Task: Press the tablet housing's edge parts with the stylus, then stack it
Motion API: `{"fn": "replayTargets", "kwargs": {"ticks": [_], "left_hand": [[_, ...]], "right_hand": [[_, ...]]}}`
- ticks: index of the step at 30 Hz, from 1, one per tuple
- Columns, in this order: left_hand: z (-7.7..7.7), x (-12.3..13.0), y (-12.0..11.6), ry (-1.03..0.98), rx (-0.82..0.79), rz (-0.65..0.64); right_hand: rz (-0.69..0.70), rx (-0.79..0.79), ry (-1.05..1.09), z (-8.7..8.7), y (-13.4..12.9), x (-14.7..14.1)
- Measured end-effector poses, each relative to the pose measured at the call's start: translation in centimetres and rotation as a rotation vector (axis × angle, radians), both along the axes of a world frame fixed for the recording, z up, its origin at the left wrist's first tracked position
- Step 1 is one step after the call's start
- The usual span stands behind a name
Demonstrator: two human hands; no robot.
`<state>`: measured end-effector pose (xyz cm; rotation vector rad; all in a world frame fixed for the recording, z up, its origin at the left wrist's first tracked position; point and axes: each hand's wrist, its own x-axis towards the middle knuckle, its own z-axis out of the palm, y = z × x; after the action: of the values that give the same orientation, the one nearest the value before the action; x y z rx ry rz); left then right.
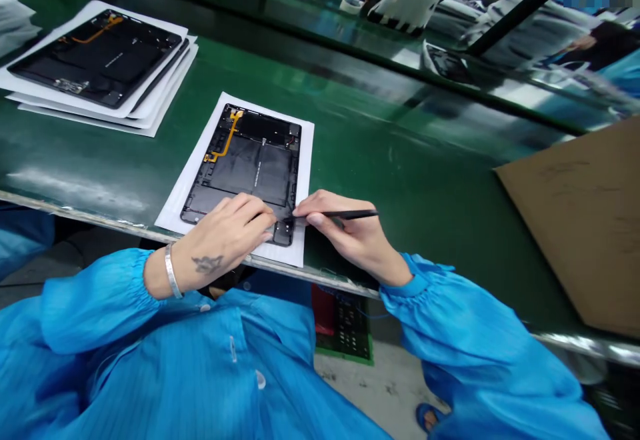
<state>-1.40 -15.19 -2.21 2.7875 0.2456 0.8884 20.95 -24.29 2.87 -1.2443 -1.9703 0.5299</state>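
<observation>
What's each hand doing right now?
Left hand: resting on the tablet housing's near end; any hold can't be told.
Right hand: closed on a slim black tool.

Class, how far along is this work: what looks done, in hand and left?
Done: the orange ribbon lies in the black panel. In hand: the right hand holds a slim dark tool at its lower right, the left hand nearby. Left: unclear; whether the stacked panel is waiting or finished doesn't show.

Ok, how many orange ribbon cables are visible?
2: one cable in the panel by the left hand, another cable in the top panel of the stack. More may hide beneath.
</observation>
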Motion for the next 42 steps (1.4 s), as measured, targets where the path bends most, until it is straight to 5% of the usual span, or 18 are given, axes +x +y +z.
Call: {"fn": "replayTargets", "kwargs": {"ticks": [14,22,28,30,36,42], "left_hand": [[-0.5,0.0,0.1,-0.014,0.018,0.004],[-1.3,-1.6,0.3,-0.141,0.104,0.007],[-1.7,-9.3,2.7,-0.257,-0.003,0.483],[-1.5,-11.1,3.3,-0.226,-0.017,0.54],[-1.2,-11.1,2.9,-0.077,0.087,0.336],[-1.1,-10.2,2.8,0.008,0.163,0.298]], "right_hand": [[-0.003,-0.03,-0.035,0.0,0.1,-0.1],[-0.155,0.083,0.026,-0.4,0.7,0.6],[-0.155,0.299,-0.004,-0.5,1.6,-1.2],[-0.112,0.285,0.043,-0.4,2.3,-2.9],[0.024,0.042,0.182,-1.1,5.5,-6.6],[-0.037,0.043,0.192,-2.2,5.9,-5.7]]}}
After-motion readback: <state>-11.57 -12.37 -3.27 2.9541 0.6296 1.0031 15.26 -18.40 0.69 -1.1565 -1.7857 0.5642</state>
